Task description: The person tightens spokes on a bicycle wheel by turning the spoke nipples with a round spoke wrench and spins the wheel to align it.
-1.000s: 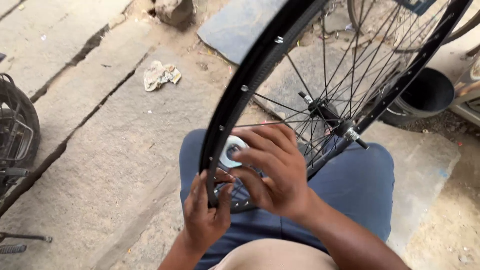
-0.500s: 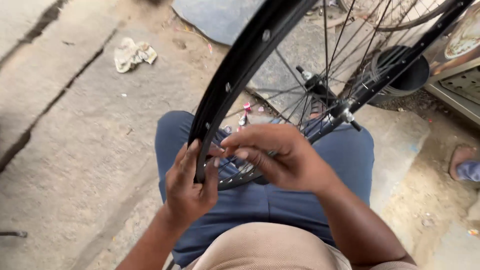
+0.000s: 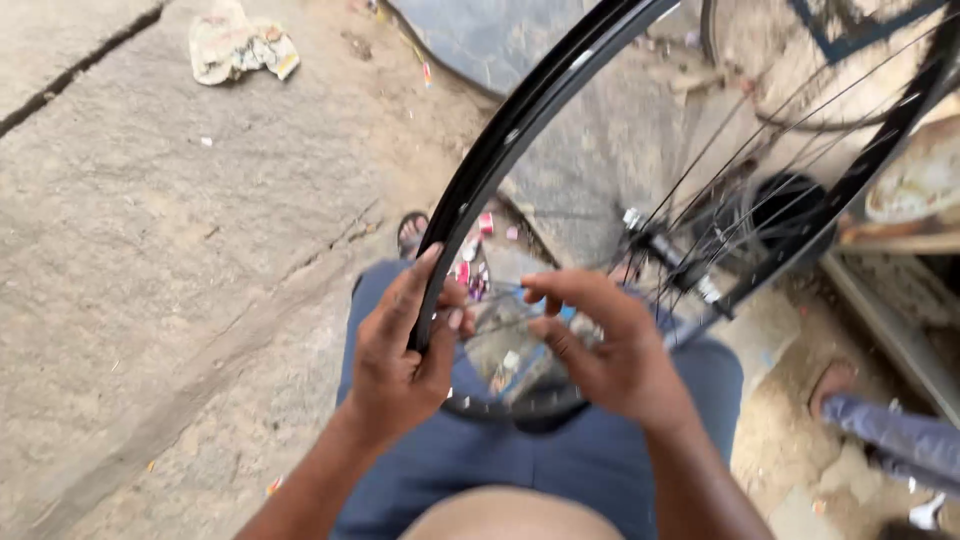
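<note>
Black bicycle wheel rim (image 3: 520, 130) standing upright over the lap, glossy, thin spokes (image 3: 720, 190) running to a metal hub (image 3: 665, 260) right of centre. Left hand (image 3: 400, 360) clamped round the rim's lower edge, thumb pressed on the inner face. Right hand (image 3: 600, 345) just inside the rim, fingertips curled together, pinching something too small and blurred to make out. Upper part of rim cut off at top of frame; crumpled paper (image 3: 240, 45) on stone paving (image 3: 150, 250)
</note>
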